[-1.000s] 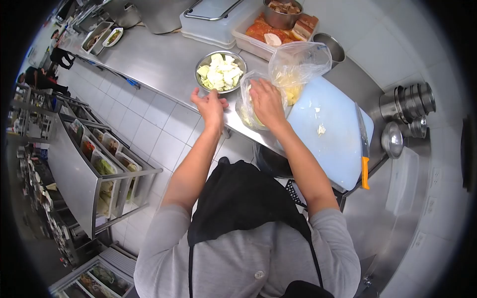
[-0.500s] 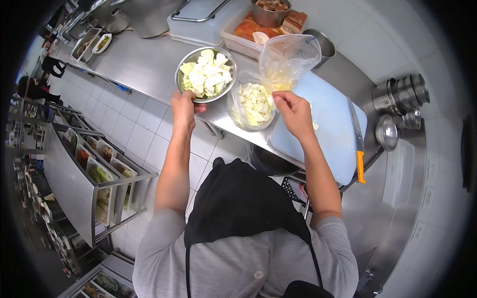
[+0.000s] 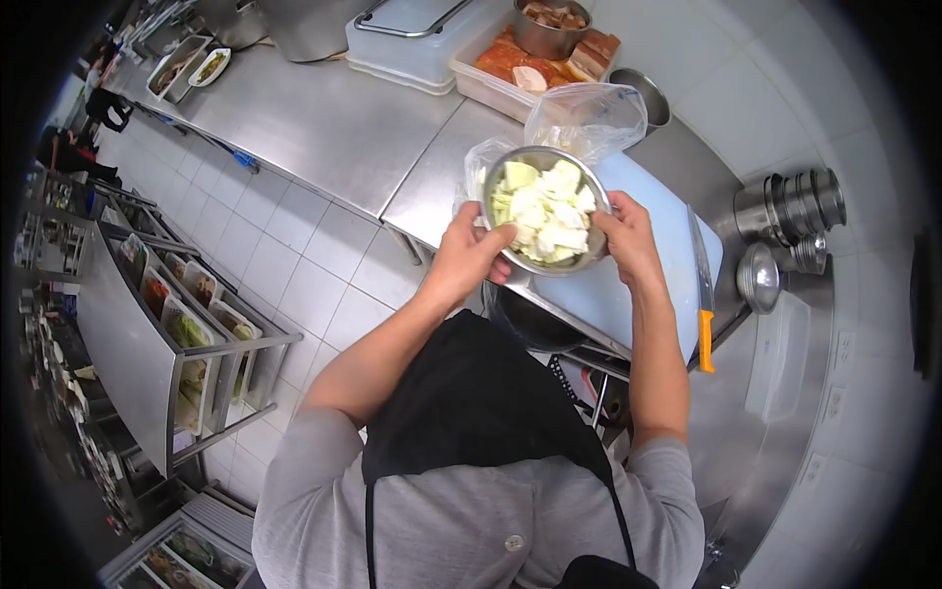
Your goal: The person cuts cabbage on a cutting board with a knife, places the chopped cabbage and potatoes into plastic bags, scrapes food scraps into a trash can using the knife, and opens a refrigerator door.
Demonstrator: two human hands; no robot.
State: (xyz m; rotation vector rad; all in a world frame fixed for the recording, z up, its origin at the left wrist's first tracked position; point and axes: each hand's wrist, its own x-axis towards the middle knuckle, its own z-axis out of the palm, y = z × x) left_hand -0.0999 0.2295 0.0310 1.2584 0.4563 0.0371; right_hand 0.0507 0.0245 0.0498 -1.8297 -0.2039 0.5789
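Both my hands hold a round steel bowl by its rim. Chopped cabbage, pale green and white, heaps inside it. On the bowl's left side, the thumb of my left hand presses the rim. My right hand grips the opposite side. The bowl is raised above the counter edge and covers most of a clear plastic bag; what lies in that bag is hidden now. Under my right forearm is a pale blue cutting board, with an orange-handled knife along its right edge.
A second clear bag stands at the board's far end. Behind it are a tub of meat, a lidded plastic container and a steel pot. Steel bowls and stacked pots sit at right. A rack stands at left.
The bowl of cabbage has moved right, from beside the bag to in front of it. My right hand has left the bag's edge and taken hold of the bowl.
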